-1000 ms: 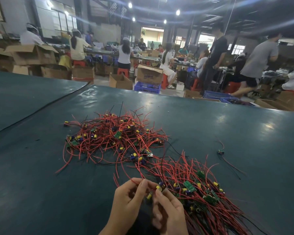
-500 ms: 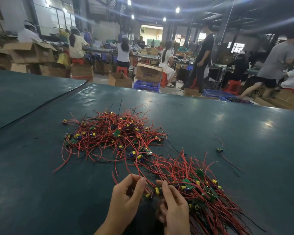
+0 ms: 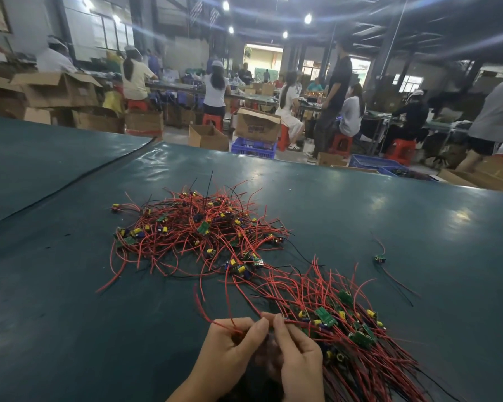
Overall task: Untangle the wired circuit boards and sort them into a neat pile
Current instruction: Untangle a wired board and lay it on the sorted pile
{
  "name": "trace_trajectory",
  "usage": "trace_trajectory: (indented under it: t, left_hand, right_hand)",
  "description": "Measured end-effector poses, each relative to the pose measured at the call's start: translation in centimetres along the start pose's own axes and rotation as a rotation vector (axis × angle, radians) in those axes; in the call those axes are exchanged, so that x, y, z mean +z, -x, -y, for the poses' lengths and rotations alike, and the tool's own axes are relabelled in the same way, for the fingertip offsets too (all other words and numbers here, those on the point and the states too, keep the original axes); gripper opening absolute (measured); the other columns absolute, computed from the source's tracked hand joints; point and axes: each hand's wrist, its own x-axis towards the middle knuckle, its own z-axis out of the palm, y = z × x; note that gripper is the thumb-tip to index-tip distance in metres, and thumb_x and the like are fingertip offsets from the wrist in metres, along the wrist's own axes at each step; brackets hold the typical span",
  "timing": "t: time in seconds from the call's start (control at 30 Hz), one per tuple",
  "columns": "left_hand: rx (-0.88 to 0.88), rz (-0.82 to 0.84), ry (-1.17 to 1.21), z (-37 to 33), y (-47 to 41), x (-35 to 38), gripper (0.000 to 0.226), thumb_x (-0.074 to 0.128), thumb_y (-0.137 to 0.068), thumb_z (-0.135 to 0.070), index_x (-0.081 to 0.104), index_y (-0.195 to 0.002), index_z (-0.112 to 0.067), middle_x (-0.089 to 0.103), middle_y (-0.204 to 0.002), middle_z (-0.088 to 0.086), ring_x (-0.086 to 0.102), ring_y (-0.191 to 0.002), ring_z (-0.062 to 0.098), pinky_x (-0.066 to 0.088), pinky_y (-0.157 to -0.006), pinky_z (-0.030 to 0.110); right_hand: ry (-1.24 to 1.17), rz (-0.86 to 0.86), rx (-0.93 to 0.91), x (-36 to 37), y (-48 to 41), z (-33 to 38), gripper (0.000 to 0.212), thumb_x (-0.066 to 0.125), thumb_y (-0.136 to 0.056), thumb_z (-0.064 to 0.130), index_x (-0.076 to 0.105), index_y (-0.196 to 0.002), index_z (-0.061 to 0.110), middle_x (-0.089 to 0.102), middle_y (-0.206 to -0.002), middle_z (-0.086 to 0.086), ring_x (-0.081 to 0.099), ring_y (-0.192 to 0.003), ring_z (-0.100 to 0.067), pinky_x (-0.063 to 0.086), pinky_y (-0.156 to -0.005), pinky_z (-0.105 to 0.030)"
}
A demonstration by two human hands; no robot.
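Observation:
A tangled heap of small green circuit boards (image 3: 204, 227) with red and black wires lies in the middle of the dark green table (image 3: 55, 285). To its right and nearer to me lies a second pile (image 3: 340, 317) whose wires run roughly the same way. My left hand (image 3: 233, 349) pinches red wires at the near left end of that pile. My right hand (image 3: 296, 352) sits beside it, fingertips pinched on the same wires. What lies under my palms is hidden.
One stray board with wires (image 3: 379, 258) lies apart on the right of the table. Beyond the far table edge stand cardboard boxes (image 3: 257, 124), blue crates (image 3: 253, 146) and several seated and standing people.
My hands have drawn closer together and now pinch red wires between the fingertips. The view has shifted slightly; both piles lie as before.

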Motion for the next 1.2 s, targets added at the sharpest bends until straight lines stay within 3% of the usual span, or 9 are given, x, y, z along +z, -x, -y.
trace_trajectory:
  t: [0.1,0.2,0.4,0.47,0.53,0.63,0.8,0.93,1.2]
  left_hand:
    - [-0.015,-0.023,-0.003,-0.1,-0.1,-0.4,0.044,0.061,-0.082,-0.042,0.061,-0.045,-0.018,0.056,-0.042,0.002,0.051,-0.039,0.015,0.039,-0.046,0.022]
    - [-0.027,-0.043,0.032,-0.3,-0.2,-0.7,0.045,0.061,-0.076,-0.046,0.061,-0.044,-0.016,0.056,-0.042,0.003,0.05,-0.036,0.015,0.038,-0.043,0.02]
    - [-0.039,-0.055,0.141,-0.1,-0.4,-0.4,0.045,0.062,-0.075,-0.047,0.063,-0.049,-0.011,0.058,-0.047,0.011,0.054,-0.041,0.019,0.042,-0.044,0.024]
    - [-0.034,-0.05,0.138,0.1,-0.4,-0.5,0.045,0.063,-0.076,-0.047,0.064,-0.051,-0.01,0.058,-0.048,0.009,0.053,-0.043,0.017,0.042,-0.046,0.025]
    - [-0.026,-0.042,0.127,0.2,-0.4,-0.4,0.046,0.064,-0.077,-0.046,0.065,-0.055,-0.006,0.056,-0.049,0.004,0.05,-0.045,0.014,0.04,-0.047,0.022]
    - [-0.024,-0.015,0.088,0.2,-0.2,-0.5,0.046,0.065,-0.079,-0.045,0.066,-0.06,-0.003,0.057,-0.05,0.002,0.051,-0.047,0.013,0.04,-0.047,0.021]
    - [-0.05,0.03,0.033,-0.3,-0.1,-0.6,0.038,0.064,-0.08,-0.041,0.065,-0.05,-0.018,0.059,-0.046,-0.001,0.054,-0.043,0.012,0.042,-0.048,0.02]
    - [-0.102,-0.025,0.089,-0.4,-0.3,-1.0,0.037,0.064,-0.078,-0.027,0.061,-0.044,-0.013,0.057,-0.043,0.006,0.049,-0.034,0.016,0.038,-0.041,0.02]
    - [-0.202,-0.065,0.147,-0.5,-0.6,-1.3,0.043,0.068,-0.077,-0.046,0.07,-0.061,-0.006,0.065,-0.058,0.013,0.056,-0.05,0.018,0.045,-0.052,0.022]
  right_hand:
    - [-0.122,-0.169,0.038,-0.7,-0.8,0.2,0.026,0.058,-0.091,0.02,0.079,-0.078,0.012,0.031,-0.042,0.004,0.028,-0.036,-0.007,0.027,-0.035,-0.018]
    - [-0.223,-0.254,0.019,-2.0,-1.8,0.5,0.025,0.057,-0.093,0.02,0.076,-0.086,0.006,0.024,-0.046,0.004,0.019,-0.037,-0.005,0.02,-0.033,-0.017]
    - [-0.191,-0.218,-0.08,-1.7,-1.5,0.1,0.025,0.06,-0.081,0.033,0.078,-0.089,0.018,0.028,-0.045,0.005,0.021,-0.037,-0.006,0.02,-0.035,-0.018]
    - [-0.062,-0.132,-0.101,-0.9,-0.9,-0.3,0.021,0.065,-0.076,0.031,0.079,-0.087,0.02,0.046,-0.045,0.006,0.038,-0.038,-0.008,0.033,-0.041,-0.021]
    - [0.055,-0.044,-0.135,0.0,-0.4,-0.9,0.013,0.068,-0.079,0.02,0.08,-0.077,0.025,0.071,-0.064,0.003,0.066,-0.058,-0.009,0.051,-0.058,-0.021]
    - [0.107,-0.027,-0.128,0.6,-0.3,-1.5,0.03,0.065,-0.086,0.011,0.079,-0.069,0.031,0.076,-0.075,0.0,0.072,-0.074,-0.01,0.055,-0.064,-0.018]
    - [0.059,-0.136,-0.115,-0.1,-0.7,-1.4,0.024,0.064,-0.088,0.015,0.079,-0.073,0.026,0.068,-0.058,0.001,0.064,-0.054,-0.012,0.05,-0.056,-0.024]
    - [-0.145,-0.261,-0.046,-1.7,-1.8,-0.8,0.021,0.062,-0.091,0.014,0.079,-0.079,0.016,0.026,-0.042,0.005,0.019,-0.034,-0.005,0.021,-0.036,-0.015]
    - [-0.112,-0.224,-0.239,-2.0,-1.3,-0.1,0.019,0.06,-0.086,0.02,0.079,-0.083,0.017,0.032,-0.043,0.006,0.021,-0.034,-0.005,0.022,-0.036,-0.015]
